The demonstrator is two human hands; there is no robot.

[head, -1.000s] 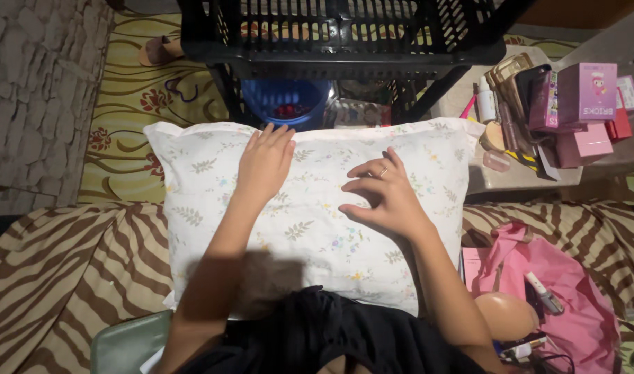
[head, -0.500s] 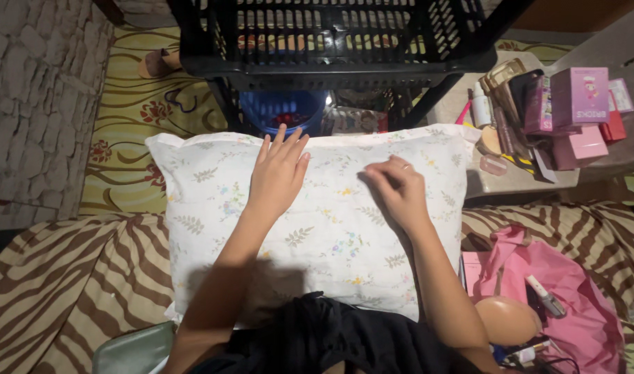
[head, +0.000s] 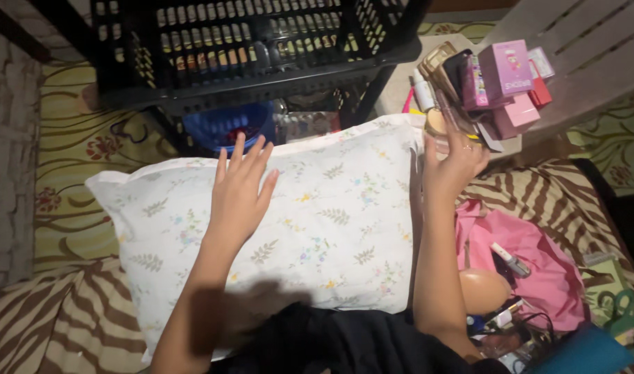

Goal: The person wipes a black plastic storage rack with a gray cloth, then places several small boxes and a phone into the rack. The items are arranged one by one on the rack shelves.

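Left hand [head: 239,188] fingers spread on floral pillow [head: 331,208], right hand [head: 454,163] fingers loosely apart beside pink boxes [head: 505,86]

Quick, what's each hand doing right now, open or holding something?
Left hand: open, flat on the white floral fabric pillow, holding nothing.
Right hand: open, raised by the stack of pink cardboard boxes; holding nothing that can be seen.

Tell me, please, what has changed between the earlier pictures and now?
The right hand left the floral pillow and moved right, up to the cosmetics pile on the side table; whether it grips anything is unclear. The camera view also swung. The left hand stays flat on the pillow.
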